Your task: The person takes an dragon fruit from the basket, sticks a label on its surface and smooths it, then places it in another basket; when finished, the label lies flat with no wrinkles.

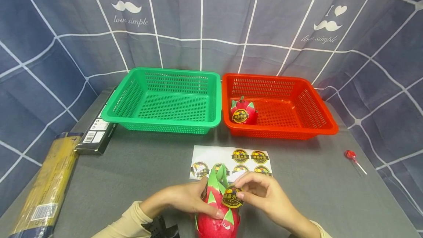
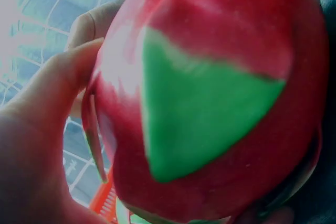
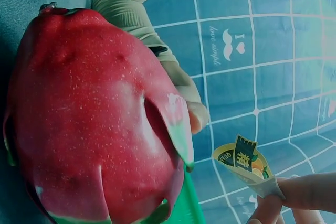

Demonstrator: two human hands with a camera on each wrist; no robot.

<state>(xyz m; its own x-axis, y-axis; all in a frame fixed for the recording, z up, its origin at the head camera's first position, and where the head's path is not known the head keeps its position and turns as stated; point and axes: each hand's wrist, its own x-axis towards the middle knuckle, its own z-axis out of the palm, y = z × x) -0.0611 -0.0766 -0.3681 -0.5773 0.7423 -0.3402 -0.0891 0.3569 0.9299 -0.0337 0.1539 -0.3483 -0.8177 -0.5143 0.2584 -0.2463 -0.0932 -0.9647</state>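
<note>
A red dragon fruit (image 1: 218,227) with green-tipped scales is at the front edge of the head view. My left hand (image 1: 190,199) grips it from the left, the thumb lying across its front. Between thumb and finger, my right hand (image 1: 267,197) pinches a round black-and-gold sticker (image 1: 232,197) by its edge, close to the fruit's upper right. In the right wrist view the sticker (image 3: 244,163) curls and stands apart from the fruit (image 3: 100,114). Behind the hands lies a white sticker sheet (image 1: 211,153) with several such stickers, partly covered by the fruit's leaves and the right hand.
A green basket (image 1: 162,124) and a red basket (image 1: 281,131) stand side by side at the back. The red one holds another dragon fruit (image 1: 249,111) bearing a sticker. A yellow package (image 1: 49,183) and black box (image 1: 94,139) lie left, a red lollipop (image 1: 350,154) right.
</note>
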